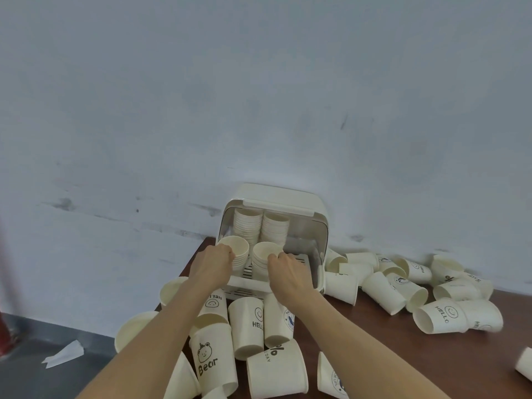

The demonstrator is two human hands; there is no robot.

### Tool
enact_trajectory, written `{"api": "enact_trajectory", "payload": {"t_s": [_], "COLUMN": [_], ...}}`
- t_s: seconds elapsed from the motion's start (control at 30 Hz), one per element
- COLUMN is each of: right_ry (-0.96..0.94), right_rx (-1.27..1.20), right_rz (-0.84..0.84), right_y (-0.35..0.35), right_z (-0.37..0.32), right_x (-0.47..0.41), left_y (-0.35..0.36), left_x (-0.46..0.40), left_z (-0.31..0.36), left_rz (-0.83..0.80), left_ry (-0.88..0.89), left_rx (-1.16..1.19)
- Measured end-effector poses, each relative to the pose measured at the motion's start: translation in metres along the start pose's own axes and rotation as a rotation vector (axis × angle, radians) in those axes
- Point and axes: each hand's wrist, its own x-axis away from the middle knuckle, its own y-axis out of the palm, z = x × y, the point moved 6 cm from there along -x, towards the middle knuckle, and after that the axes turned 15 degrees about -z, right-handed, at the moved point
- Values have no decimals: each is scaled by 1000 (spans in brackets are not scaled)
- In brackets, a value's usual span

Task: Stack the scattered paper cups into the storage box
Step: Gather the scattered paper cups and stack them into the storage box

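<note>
1. Head view, nearest: loose paper cups lie tumbled on the brown desk between the two bare forearms, some on their sides, some mouth down, with prints such as "Bear", "HELLO" and a percent sign.
2. Off the desk's left edge, a folded scrap of white paper lies on the grey floor.
3. Further in, the left hand has its grip closed around the rim of a short stack of nested cups at the box's front left.
4. Just beside it, the right hand has its grip closed on a second short stack; both stacks stand upright, mouths up, on the box's slatted tray.
5. To the right, another heap of cups lies scattered along the foot of the wall.
6. Behind the hands, the cream storage box stands open toward the camera, its lid raised.
7. Inside at the back, two tall cup stacks stand side by side, touching.
8. Farthest, a scuffed pale wall rises behind the box.
</note>
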Motion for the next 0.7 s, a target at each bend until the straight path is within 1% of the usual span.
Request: {"api": "enact_trajectory", "payload": {"t_s": [0.1, 0.27, 0.37, 0.43, 0.7], "right_ry": [12, 32, 42, 64, 204], "right_rx": [-5, -63, -88, -98, -129], "right_rz": [37, 52, 70, 78, 78], "right_y": [-2, -5, -9, -11, -13], "right_z": [0, 13, 24, 35, 92], "right_x": [3, 17, 35, 48, 103], "left_y": [2, -1, -4, -3, 12], "left_x": [2, 21, 37, 49, 87], "left_z": [3, 24, 46, 63, 148], "left_rz": [-28, 62, 101, 113, 78], "left_ry": [20, 46, 111, 169, 367], "left_rx": [-33, -206, -271, -266, -238]}}
